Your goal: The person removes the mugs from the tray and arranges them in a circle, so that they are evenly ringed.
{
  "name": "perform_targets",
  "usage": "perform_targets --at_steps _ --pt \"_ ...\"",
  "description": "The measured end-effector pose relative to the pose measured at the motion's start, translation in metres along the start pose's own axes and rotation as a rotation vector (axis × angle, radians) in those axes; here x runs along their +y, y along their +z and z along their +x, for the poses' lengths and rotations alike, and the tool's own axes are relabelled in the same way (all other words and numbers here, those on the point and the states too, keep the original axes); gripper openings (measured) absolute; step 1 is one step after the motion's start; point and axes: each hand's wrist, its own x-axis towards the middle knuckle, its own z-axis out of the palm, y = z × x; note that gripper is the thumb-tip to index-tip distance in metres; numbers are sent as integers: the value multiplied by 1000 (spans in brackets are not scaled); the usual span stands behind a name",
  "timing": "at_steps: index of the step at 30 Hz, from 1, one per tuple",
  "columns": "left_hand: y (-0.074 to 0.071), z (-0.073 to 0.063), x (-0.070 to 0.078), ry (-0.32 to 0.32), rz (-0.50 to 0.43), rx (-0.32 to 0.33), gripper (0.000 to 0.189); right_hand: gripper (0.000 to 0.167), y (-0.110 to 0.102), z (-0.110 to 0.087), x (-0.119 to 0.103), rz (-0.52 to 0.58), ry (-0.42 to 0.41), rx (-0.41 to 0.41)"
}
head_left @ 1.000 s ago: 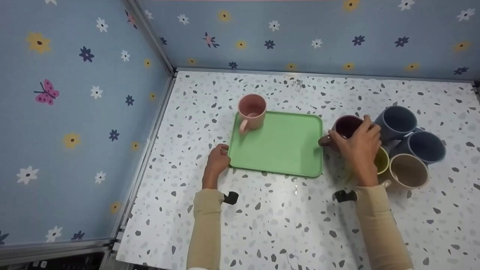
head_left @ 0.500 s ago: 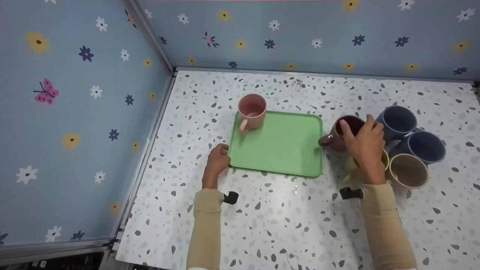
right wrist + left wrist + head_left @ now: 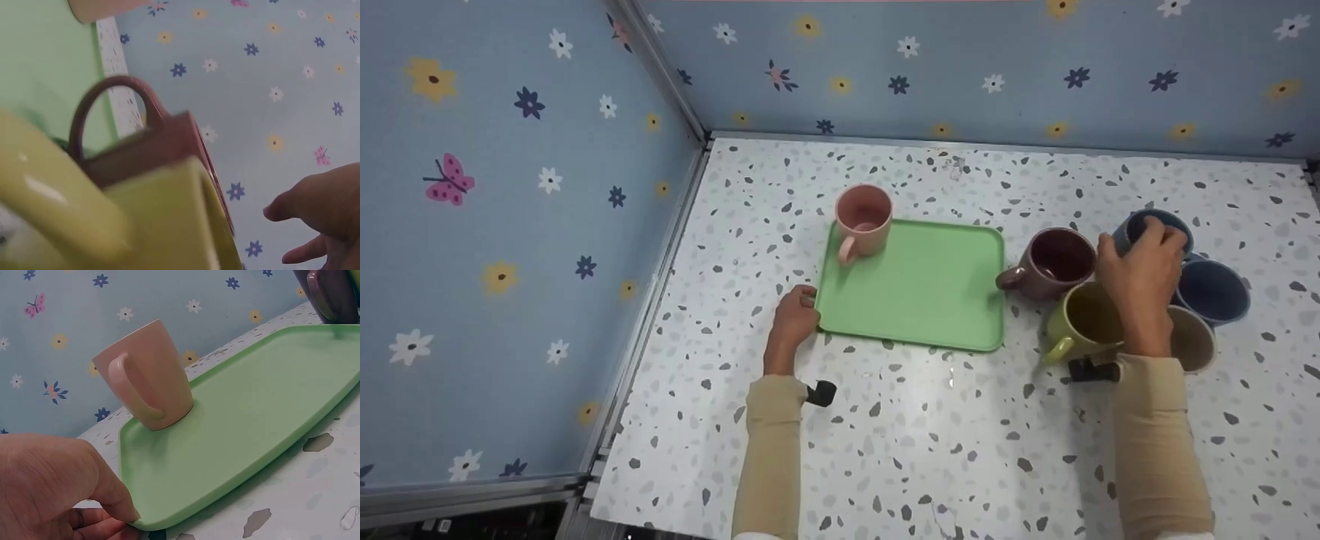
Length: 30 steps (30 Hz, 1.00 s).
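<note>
My left hand [image 3: 796,316] pinches the left front corner of the green tray [image 3: 915,289], thumb on the rim and fingers below, as the left wrist view shows. On the tray's back left corner stands a pink mug [image 3: 862,217]. My right hand [image 3: 1144,281] is over the near side of a blue mug [image 3: 1159,223], fingers above its opening; in the right wrist view thumb and fingers are spread apart. Whether they touch that mug cannot be made out. Left of this hand are a maroon mug [image 3: 1039,274] and a yellow mug [image 3: 1080,322].
A second blue mug [image 3: 1213,292] and a beige mug [image 3: 1192,341] stand close together at the right, the beige one partly behind my right hand. All rest on a speckled white table [image 3: 885,435]. Flowered blue panels [image 3: 960,67] border the back and left.
My right hand has left the maroon mug and moved right, to the back blue mug. The maroon mug stays beside the tray. My left hand keeps its place at the tray corner.
</note>
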Motion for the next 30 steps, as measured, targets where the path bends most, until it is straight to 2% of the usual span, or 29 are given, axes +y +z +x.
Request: perform_targets --at_steps 4,10,18,25,30 --pt "-1 -1 0 5 7 9 54 83 -12 10 7 -6 32 -27" --pt "0 0 -1 7 2 21 55 92 -25 23 16 -23 57 -114" --pt "2 1 -4 16 27 31 54 107 -35 36 28 -80 81 -222" --pt "0 -2 -3 20 -33 14 56 110 -36 40 33 -100 66 -223" --pt "1 0 -2 29 -15 39 53 111 -39 42 34 -85 66 -208"
